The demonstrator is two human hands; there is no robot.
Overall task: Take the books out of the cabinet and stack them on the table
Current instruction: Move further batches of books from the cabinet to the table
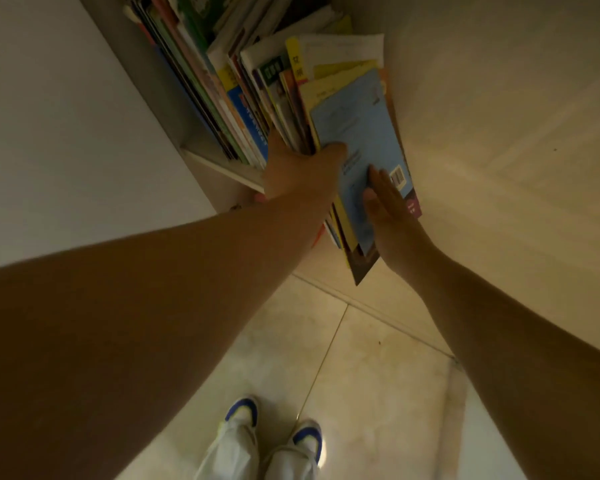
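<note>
A row of upright books [243,84] fills the white cabinet shelf [222,168] at the top of the view. A bundle of thin books with a light blue cover [361,133] outermost sticks out past the shelf edge, tilted downward. My left hand [302,174] grips this bundle from the left, thumb lying across the blue cover. Against the lower part of the blue cover, near a barcode, my right hand [392,216] presses flat with fingers together. No table is in view.
The cabinet's white side panel [66,133] stands at the left and a pale wall or door [516,133] at the right. Below lies a tiled floor [361,375], where my two white and blue shoes [271,441] stand.
</note>
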